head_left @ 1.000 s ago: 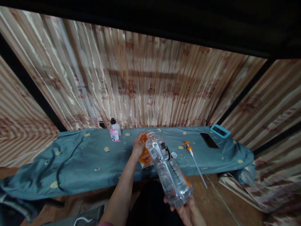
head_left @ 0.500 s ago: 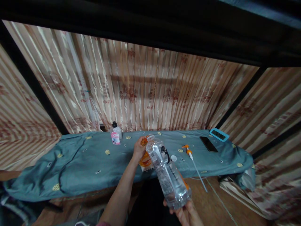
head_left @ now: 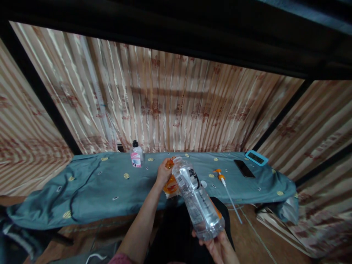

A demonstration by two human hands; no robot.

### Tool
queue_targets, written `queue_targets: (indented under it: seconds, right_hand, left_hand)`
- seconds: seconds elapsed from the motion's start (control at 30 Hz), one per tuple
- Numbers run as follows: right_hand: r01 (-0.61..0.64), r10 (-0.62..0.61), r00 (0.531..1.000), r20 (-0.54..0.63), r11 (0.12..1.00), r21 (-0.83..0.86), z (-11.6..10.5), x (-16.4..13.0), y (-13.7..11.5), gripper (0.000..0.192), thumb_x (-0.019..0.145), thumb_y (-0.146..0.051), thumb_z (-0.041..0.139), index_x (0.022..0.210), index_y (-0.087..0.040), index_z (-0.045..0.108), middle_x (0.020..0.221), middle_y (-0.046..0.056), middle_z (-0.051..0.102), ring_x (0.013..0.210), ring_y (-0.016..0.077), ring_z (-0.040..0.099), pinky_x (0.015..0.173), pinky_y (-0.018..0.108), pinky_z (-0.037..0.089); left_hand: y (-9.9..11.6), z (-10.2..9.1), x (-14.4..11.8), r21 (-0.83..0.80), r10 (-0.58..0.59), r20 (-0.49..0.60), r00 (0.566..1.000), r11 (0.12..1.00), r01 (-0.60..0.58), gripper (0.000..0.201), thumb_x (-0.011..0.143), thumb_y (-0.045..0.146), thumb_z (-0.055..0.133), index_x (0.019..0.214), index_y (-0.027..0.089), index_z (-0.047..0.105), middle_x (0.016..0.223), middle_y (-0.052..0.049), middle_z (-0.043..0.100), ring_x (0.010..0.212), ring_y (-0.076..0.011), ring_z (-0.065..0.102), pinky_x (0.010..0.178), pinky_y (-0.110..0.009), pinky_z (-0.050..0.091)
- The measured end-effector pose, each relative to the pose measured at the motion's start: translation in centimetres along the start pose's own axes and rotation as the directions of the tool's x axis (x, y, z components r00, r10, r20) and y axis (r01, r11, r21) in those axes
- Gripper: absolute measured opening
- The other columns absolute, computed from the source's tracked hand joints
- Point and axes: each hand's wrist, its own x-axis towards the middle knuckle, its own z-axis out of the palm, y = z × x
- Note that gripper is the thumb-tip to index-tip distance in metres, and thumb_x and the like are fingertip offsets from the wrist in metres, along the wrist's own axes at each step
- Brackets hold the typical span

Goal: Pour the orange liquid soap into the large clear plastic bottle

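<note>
My right hand (head_left: 216,246) grips the base of a large clear plastic bottle (head_left: 196,198) with a silver label and dark characters. The bottle is tilted, its neck pointing up and away to the left. Its mouth meets the top of an orange bottle (head_left: 171,185) that stands on the bed's front part. My left hand (head_left: 164,171) is closed around the neck of the orange bottle. The clear bottle hides part of the orange one. A pale crumpled piece (head_left: 169,195) shows under the orange bottle. Whether liquid runs between the mouths I cannot tell.
An orange pump head with a long tube (head_left: 224,182) lies right of the bottles, beside a white cap (head_left: 203,184). Farther right are a black phone (head_left: 244,168) and a blue-framed clock (head_left: 256,158). A pink-labelled bottle (head_left: 136,156) stands back left on the green cloth (head_left: 99,187).
Both hands and the two bottles stay nearly in place. The view has shifted slightly, and a dark-clad knee now shows behind the clear bottle.
</note>
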Motion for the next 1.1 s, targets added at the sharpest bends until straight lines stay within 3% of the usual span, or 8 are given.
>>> queue_targets:
  seconds: [0.2, 0.43, 0.63, 0.73, 0.87, 1.0, 1.1]
  right_hand:
    - [-0.017, 0.017, 1.0, -0.001, 0.999, 0.033, -0.1, 0.0, 0.2, 0.043, 0.075, -0.05, 0.079, 0.113, -0.032, 0.071, 0.104, 0.012, 0.075, 0.086, 0.0277, 0.073, 0.066, 0.033, 0.056]
    - [0.058, -0.046, 0.966, -0.253, 0.997, 0.041, 2.2, 0.0, 0.5, 0.054, 0.059, -0.056, 0.087, 0.103, -0.028, 0.073, 0.088, 0.013, 0.077, 0.067, 0.0247, 0.073, 0.051, 0.026, 0.052]
    - [0.041, -0.03, 0.973, -0.229, 0.998, 0.04, 2.4, 0.1, 0.3, 0.055, 0.06, -0.054, 0.087, 0.1, -0.02, 0.07, 0.086, 0.013, 0.077, 0.07, 0.0251, 0.073, 0.054, 0.028, 0.054]
    - [0.047, -0.032, 0.973, -0.228, 0.997, 0.059, 2.1, 0.1, 0.1, 0.054, 0.062, -0.052, 0.087, 0.104, -0.024, 0.07, 0.09, 0.013, 0.077, 0.07, 0.0244, 0.073, 0.053, 0.027, 0.055]
    - [0.015, -0.01, 0.99, -0.138, 0.999, 0.038, 2.0, 0.0, 0.0, 0.046, 0.065, -0.05, 0.086, 0.105, -0.03, 0.072, 0.096, 0.013, 0.077, 0.074, 0.0263, 0.074, 0.058, 0.029, 0.057]
    - [0.065, -0.059, 0.963, -0.263, 0.998, 0.012, 2.9, -0.3, 0.0, 0.051, 0.061, -0.054, 0.086, 0.105, -0.034, 0.072, 0.094, 0.01, 0.077, 0.069, 0.0258, 0.074, 0.053, 0.025, 0.055]
    - [0.064, -0.068, 0.953, -0.295, 0.998, -0.023, 3.5, -0.4, -0.1, 0.05, 0.059, -0.056, 0.087, 0.098, -0.029, 0.074, 0.088, 0.01, 0.077, 0.069, 0.0242, 0.073, 0.054, 0.024, 0.055]
  left_hand:
    - [-0.8, 0.0, 0.2, -0.006, 0.013, 0.025, 1.0, 1.0, -0.012, 0.032, 0.068, 0.04, 0.075, 0.089, 0.017, 0.067, 0.085, -0.005, 0.074, 0.078, -0.0192, 0.068, 0.076, -0.03, 0.053]
    - [-0.5, -0.2, 0.0, 0.006, 0.033, 0.024, 0.999, 0.999, -0.033, 0.032, 0.068, 0.037, 0.075, 0.092, 0.017, 0.068, 0.089, -0.005, 0.076, 0.081, -0.02, 0.07, 0.077, -0.03, 0.054]
    - [-0.3, -0.1, 0.1, 0.025, 0.039, 0.03, 0.999, 0.999, -0.039, 0.033, 0.068, 0.039, 0.075, 0.091, 0.017, 0.067, 0.088, -0.006, 0.075, 0.081, -0.0205, 0.069, 0.077, -0.03, 0.054]
    - [-0.4, -0.1, 0.1, 0.028, 0.036, 0.027, 0.999, 0.999, -0.037, 0.03, 0.068, 0.036, 0.075, 0.091, 0.018, 0.067, 0.09, -0.006, 0.076, 0.083, -0.0205, 0.07, 0.079, -0.031, 0.054]
    - [-0.5, 0.0, 0.0, 0.023, 0.024, 0.021, 1.0, 0.999, -0.024, 0.028, 0.068, 0.03, 0.076, 0.091, 0.018, 0.067, 0.089, -0.005, 0.076, 0.082, -0.0194, 0.07, 0.078, -0.03, 0.055]
    - [-0.3, 0.2, -0.1, 0.016, 0.011, 0.013, 1.0, 1.0, -0.011, 0.025, 0.068, 0.028, 0.076, 0.09, 0.018, 0.067, 0.088, -0.005, 0.076, 0.081, -0.0185, 0.07, 0.077, -0.029, 0.055]
    - [-0.2, 0.3, 0.0, 0.008, 0.004, 0.01, 1.0, 1.0, -0.004, 0.026, 0.067, 0.028, 0.077, 0.09, 0.018, 0.067, 0.087, -0.004, 0.076, 0.08, -0.0179, 0.07, 0.076, -0.028, 0.055]
